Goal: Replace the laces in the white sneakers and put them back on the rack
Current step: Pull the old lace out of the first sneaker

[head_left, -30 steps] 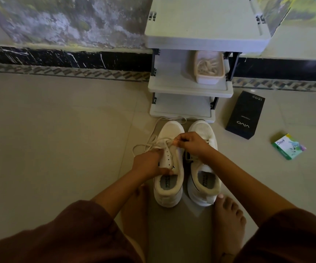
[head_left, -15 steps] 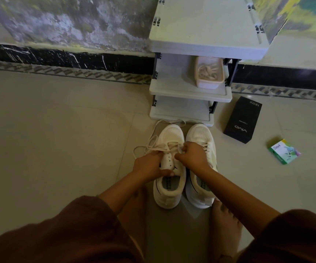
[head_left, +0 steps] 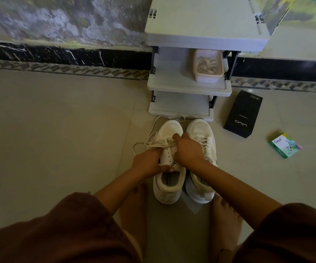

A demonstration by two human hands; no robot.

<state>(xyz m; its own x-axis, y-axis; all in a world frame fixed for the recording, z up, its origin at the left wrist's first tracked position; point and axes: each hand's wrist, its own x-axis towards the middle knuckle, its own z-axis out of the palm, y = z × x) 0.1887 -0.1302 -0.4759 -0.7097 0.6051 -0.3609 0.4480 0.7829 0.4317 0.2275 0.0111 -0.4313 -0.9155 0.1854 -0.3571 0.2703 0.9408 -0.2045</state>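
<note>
Gripping hands [head_left: 147, 164] on sneaker [head_left: 167, 194], laces [head_left: 153, 142]

Two white sneakers [head_left: 169, 190] [head_left: 200, 130], one loose lace [head_left: 145, 144], one rack [head_left: 206, 21], one tub [head_left: 207, 78], two boxes [head_left: 242, 114] [head_left: 285, 146], two hands [head_left: 147, 162] [head_left: 189, 150].

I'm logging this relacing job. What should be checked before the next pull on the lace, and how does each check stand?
1. Steadying: left hand grips left sneaker: ok.
2. Pull: right hand pinches lace: ok.
3. Near eyelets free of lace: ok; front eyelets: cannot tell, hands cover them.
4. Unlacing of right sneaker: not ok, still laced.
5. Spares: container of laces on rack shelf: ok.
</note>
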